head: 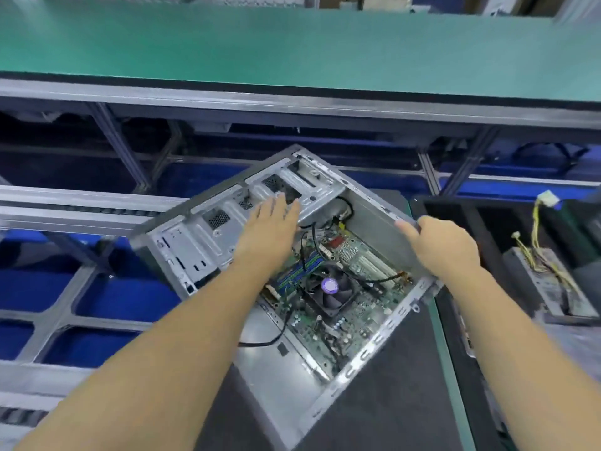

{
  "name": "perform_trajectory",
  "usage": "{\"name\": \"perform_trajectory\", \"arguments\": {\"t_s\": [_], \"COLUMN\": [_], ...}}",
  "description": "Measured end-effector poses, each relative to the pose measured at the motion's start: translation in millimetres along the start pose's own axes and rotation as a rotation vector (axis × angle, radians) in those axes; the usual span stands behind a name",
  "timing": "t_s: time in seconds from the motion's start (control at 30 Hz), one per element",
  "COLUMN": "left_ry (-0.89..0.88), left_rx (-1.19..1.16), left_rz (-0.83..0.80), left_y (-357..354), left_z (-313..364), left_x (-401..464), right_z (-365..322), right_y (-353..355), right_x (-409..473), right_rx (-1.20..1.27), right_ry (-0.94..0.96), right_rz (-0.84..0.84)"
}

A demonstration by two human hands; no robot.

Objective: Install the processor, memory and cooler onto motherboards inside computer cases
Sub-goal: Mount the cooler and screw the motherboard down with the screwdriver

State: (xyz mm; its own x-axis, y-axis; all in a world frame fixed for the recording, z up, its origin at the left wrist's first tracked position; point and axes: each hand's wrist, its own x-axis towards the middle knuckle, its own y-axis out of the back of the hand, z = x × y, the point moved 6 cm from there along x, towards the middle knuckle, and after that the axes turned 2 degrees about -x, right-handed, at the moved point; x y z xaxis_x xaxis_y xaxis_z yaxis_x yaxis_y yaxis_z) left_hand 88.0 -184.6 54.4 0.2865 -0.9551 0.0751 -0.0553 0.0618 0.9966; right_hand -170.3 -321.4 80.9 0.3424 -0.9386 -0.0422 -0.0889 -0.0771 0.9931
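An open grey computer case (195,242) lies on its side, turned at an angle, on a dark mat (390,402). Inside it sits the green motherboard (357,317). A black cooler fan (330,289) with a purple centre is mounted on the board, and memory sticks (297,273) stand beside the fan. My left hand (270,229) reaches over the drive bay with straight fingers that rest on the metal. My right hand (442,242) grips the case's right side wall, thumb on the top edge.
A green conveyor belt (292,50) runs across the back on an aluminium frame (227,99). Blue bins (107,304) lie under a frame on the left. A power supply (549,281) with yellow cables sits at the right, past a black tray edge (455,206).
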Motion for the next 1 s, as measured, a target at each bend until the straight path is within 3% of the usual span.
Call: {"name": "perform_trajectory", "arguments": {"t_s": [0.17, 0.23, 0.43, 0.53, 0.63, 1.0], "left_ry": [-0.503, -0.531, -0.231, 0.130, 0.460, 0.389], "left_rx": [0.146, 0.132, -0.005, 0.054, -0.049, -0.107], "left_rz": [-0.086, -0.100, -0.075, -0.011, -0.090, -0.075], "left_y": [-0.6, 1.1, 6.5, 15.5, 16.1, 8.5], "left_z": [12.9, 25.9, 12.1, -41.7, -74.8, -58.5], "left_x": [49.9, 58.8, 31.8, 12.7, -7.0, 1.9], "right_z": [8.1, 8.6, -8.3, -21.1, -13.7, 23.8], "right_y": [-15.0, -19.8, -14.0, -20.5, -24.5, -16.0], "right_x": [-123.5, -133.5, -61.4, -42.6, -35.5, -32.2], "right_rx": [0.100, 0.173, 0.177, 0.266, 0.347, 0.374], "right_ry": [-0.176, -0.267, -0.217, -0.209, -0.187, -0.221], "right_rz": [-0.026, -0.050, -0.095, -0.075, -0.065, -0.003]}}
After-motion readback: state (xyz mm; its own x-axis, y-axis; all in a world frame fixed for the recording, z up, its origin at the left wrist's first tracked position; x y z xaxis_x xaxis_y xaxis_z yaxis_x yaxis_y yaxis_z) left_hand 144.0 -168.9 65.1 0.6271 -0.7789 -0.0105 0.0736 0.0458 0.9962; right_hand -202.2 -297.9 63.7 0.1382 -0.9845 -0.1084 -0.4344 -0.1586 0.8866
